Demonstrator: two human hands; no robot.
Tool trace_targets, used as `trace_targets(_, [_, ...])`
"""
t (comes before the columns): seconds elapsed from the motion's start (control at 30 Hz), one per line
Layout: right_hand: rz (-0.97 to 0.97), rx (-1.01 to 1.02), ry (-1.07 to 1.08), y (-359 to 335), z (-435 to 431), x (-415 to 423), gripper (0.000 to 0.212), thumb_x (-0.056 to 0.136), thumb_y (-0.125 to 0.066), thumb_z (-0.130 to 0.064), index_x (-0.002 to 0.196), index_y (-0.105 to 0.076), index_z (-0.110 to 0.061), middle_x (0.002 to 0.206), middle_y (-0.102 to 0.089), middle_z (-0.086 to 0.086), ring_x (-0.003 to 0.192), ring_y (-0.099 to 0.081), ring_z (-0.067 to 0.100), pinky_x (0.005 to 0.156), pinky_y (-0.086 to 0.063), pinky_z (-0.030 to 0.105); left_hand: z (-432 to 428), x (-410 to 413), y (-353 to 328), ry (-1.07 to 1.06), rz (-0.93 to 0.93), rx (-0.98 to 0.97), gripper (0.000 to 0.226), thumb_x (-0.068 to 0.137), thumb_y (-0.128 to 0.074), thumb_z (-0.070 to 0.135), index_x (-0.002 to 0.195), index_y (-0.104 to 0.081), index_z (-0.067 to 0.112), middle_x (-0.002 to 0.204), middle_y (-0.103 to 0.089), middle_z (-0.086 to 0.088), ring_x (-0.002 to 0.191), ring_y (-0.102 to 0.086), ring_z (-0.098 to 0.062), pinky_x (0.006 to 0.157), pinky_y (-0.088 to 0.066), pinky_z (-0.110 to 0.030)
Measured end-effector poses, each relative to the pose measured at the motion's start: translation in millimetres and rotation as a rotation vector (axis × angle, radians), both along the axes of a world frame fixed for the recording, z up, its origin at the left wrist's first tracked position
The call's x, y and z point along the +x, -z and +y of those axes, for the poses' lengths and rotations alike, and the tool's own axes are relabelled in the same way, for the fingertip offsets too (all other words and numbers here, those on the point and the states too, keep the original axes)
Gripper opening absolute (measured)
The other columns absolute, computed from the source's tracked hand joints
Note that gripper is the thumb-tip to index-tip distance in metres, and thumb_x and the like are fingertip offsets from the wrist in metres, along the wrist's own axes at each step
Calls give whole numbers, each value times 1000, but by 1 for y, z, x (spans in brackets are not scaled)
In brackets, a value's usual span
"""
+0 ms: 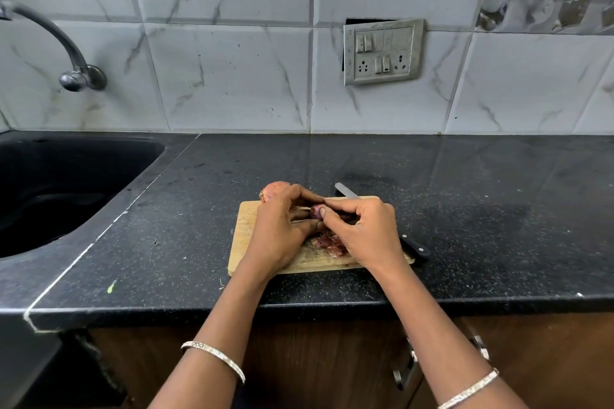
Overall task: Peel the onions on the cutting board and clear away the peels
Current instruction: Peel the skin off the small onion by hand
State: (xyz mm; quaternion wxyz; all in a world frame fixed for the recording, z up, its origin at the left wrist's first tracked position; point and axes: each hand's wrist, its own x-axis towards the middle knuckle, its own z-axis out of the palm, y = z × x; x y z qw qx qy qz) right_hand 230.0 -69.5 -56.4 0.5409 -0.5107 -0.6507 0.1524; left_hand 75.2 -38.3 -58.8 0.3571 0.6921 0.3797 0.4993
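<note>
Above the board, the left hand holds a small onion in curled fingers. The right hand pinches its exposed end, probably at a flap of skin, since fingers hide most of it. The onion sits between the two hands, directly over the peels, so skin pulled rightward should drop there. A second onion waits behind the left hand.

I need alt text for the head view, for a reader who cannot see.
The left hand and right hand hold a small onion over a wooden board on a black counter. Peels lie on the board, a knife at its right, a second onion behind the left hand.
</note>
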Motion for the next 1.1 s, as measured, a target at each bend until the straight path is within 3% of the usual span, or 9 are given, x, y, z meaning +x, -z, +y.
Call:
trace_targets(0.17, [2,2,-2,-1,-1,0,11,87,-77,-20,97,-81,-20,78,-73,-23,80,-73,8,70,-56,31,0,-1,1,-3,5,-4,31,78,-81,-5,104,-69,6,104,-71,0,95,-72,-10,84,-58,-20])
trace_targets(0.3, [-14,14,27,2,1,-1,8,89,-74,-21,89,-82,-22,77,-77,0,77,-72,28,64,-53,43,1,0,0,-11,10,0,31,77,-81,-6,103,-69,7,104,-72,-2,94,-73,-10,82,-57,-17])
trace_targets(0.4, [-39,20,55,2,2,0,10,89,-73,-20,90,-83,-21,74,-77,2,67,-70,22,57,-50,37,0,0,1,-19,13,8,31,77,-82,-6,101,-69,10,102,-72,1,93,-72,-7,82,-57,-17])
trace_targets(0.5, [-12,44,87,-2,0,-1,14,85,-75,-14,96,-82,-18,81,-78,-6,70,-69,-3,59,-50,12,0,0,1,-67,19,25,33,75,-84,-5,97,-70,15,92,-72,18,91,-72,-5,84,-59,-21])
trace_targets(0.6, [1,67,64,-4,-3,-2,8,82,-80,-11,88,-81,-15,76,-75,-13,68,-69,-4,62,-51,9,-1,0,-1,-102,50,52,32,74,-85,-3,97,-71,14,89,-66,38,87,-72,-1,82,-57,-16])
trace_targets(0.8, [-102,136,109,-4,-5,-5,11,79,-82,-9,88,-82,-15,77,-67,-25,77,-65,-14,78,-47,5,-3,0,-2,-121,57,69,29,75,-86,1,99,-73,11,83,-64,28,82,-71,1,78,-57,-14])
trace_targets(0.87, [-111,146,116,-4,-6,-5,11,78,-81,-7,86,-82,-14,76,-66,-24,78,-63,-18,73,-44,1,-4,0,-3,-114,64,75,28,76,-86,2,98,-73,10,85,-63,26,82,-70,1,77,-57,-14])
trace_targets(0.97, [-139,160,131,-4,-5,-6,6,77,-82,-9,79,-80,-14,73,-65,-23,75,-64,-10,70,-47,6,-4,0,-3,-107,64,81,25,77,-85,3,98,-73,9,87,-62,23,80,-71,1,77,-57,-15])
trace_targets(1.1, [-229,165,190,-1,-3,-7,9,77,-81,-17,74,-73,-13,70,-67,-13,85,-70,16,80,-53,29,-2,0,0,-100,63,79,22,79,-84,5,98,-73,10,88,-67,16,80,-72,-2,77,-59,-18])
